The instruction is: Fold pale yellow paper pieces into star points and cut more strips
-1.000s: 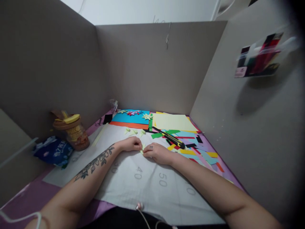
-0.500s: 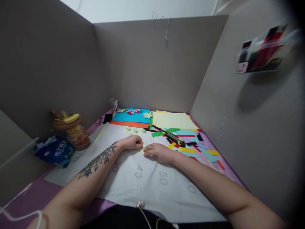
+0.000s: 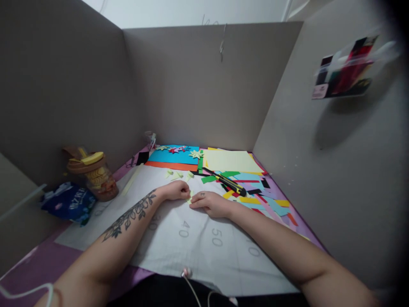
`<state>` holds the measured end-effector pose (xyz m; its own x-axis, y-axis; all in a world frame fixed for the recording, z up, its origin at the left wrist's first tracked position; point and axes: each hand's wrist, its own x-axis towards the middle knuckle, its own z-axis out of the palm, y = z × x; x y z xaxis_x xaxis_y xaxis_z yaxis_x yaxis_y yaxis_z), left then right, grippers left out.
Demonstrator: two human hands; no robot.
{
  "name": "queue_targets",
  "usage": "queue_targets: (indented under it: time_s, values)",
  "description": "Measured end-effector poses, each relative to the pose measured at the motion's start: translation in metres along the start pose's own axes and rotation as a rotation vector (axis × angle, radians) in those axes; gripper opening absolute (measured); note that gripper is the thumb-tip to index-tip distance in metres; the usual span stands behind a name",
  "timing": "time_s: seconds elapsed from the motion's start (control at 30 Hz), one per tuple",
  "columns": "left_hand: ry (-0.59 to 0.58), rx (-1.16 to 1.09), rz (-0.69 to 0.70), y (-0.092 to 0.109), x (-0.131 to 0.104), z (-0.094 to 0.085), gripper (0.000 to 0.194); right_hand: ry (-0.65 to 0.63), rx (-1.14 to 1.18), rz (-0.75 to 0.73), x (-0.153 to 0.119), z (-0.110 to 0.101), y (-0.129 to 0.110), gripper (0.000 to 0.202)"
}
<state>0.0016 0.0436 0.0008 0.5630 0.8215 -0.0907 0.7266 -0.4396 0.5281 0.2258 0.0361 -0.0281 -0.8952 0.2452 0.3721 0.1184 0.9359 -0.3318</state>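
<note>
Near the middle of the white sheet (image 3: 198,247), my left hand (image 3: 176,190) is closed, its fingertips on a small pale green paper piece (image 3: 191,197). My right hand (image 3: 209,204) touches the same piece from the right, fingers pressed together. Much of the piece is hidden by the fingers. Just beyond my left hand lie several small folded pale green papers (image 3: 178,175). Farther back, a pale green paper star (image 3: 196,154) lies at the right edge of a blue sheet (image 3: 174,158), with red, pink and other stars on that sheet.
A black and yellow cutter (image 3: 234,186) lies among coloured paper strips (image 3: 281,209) on the right. Pale yellow sheets (image 3: 230,161) are behind it. At the left stand a lidded cup (image 3: 99,181) and a blue packet (image 3: 68,202). Grey partitions (image 3: 204,85) surround the table.
The whole view has shifted slightly. Both hands stay at the small paper piece, with barely any change in their pose.
</note>
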Motion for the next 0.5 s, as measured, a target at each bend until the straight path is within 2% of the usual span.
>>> queue_targets:
  time_s: [0.23,0.4,0.5]
  values:
    - [0.001,-0.023,-0.017,0.0029,0.0008,-0.0011,0.016,0.006,0.002,0.005,-0.0006,-0.0007,-0.0021,0.04]
    - [-0.003,0.037,-0.037,0.0065,0.002,-0.0012,0.015,-0.008,-0.02,0.004,-0.0006,-0.0023,-0.0044,0.041]
    - [0.036,0.077,-0.012,0.0057,0.0013,0.0017,0.011,-0.016,-0.037,-0.012,-0.0006,-0.0032,-0.0052,0.04]
